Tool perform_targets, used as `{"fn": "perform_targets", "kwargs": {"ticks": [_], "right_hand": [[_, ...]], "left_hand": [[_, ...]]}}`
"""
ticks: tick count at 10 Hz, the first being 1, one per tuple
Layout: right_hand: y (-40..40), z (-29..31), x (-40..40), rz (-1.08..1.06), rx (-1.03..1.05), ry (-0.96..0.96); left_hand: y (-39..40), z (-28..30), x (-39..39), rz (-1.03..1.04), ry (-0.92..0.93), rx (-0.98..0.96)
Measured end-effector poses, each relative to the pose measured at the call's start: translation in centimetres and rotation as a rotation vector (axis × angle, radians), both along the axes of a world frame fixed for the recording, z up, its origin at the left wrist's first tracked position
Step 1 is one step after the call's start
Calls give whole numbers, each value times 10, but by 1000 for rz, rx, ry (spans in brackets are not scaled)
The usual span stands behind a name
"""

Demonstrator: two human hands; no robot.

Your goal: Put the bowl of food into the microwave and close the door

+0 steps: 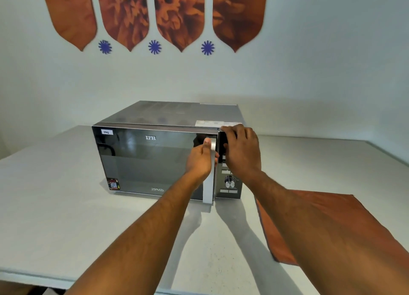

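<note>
At the desk's [55, 206] far middle, the left hand [200, 159] is clamped on the shut IFB microwave's [155, 153] silver door handle [209, 179] while the right hand [241, 153] lies spread against its control panel [229, 184].

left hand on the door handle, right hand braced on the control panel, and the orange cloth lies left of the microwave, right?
Not quite: the head view shows the orange cloth to the right of the microwave. The rest holds: left hand on the door handle, right hand on the control panel.

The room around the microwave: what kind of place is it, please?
Probably a pantry or break corner, staged simply. A microwave stands on a plain white table, an orange cloth lies beside it, and petal-shaped decorations hang on the wall.
</note>
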State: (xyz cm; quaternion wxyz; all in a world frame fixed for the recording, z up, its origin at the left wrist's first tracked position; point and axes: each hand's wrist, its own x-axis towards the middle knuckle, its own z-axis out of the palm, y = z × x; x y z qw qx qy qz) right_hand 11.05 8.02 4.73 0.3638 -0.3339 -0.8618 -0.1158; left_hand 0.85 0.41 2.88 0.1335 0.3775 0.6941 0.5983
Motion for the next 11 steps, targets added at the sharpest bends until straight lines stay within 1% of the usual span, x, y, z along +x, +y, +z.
{"fn": "perform_targets", "kwargs": {"ticks": [2,4,7,8,9,10,11], "right_hand": [[-3,-1,-5,-35,-8,45],[-9,-1,-10,-51,-37,84],[-8,-1,-10,-51,-54,74],[-6,0,-6,-32,-69,39],[-9,3,-1,-29,-69,-11],[-5,10,5,29,-59,-27],[-1,21,12,78,-87,-65]], "left_hand": [[11,1,-6,12,24,-14],[17,6,-12,-26,-11,-32],[14,7,-10,-47,-33,-53],[12,7,-4,7,31,-121],[1,9,-2,183,379,-228],[-11,15,-5,303,717,-204],[-17,28,-2,315,903,-282]]}}
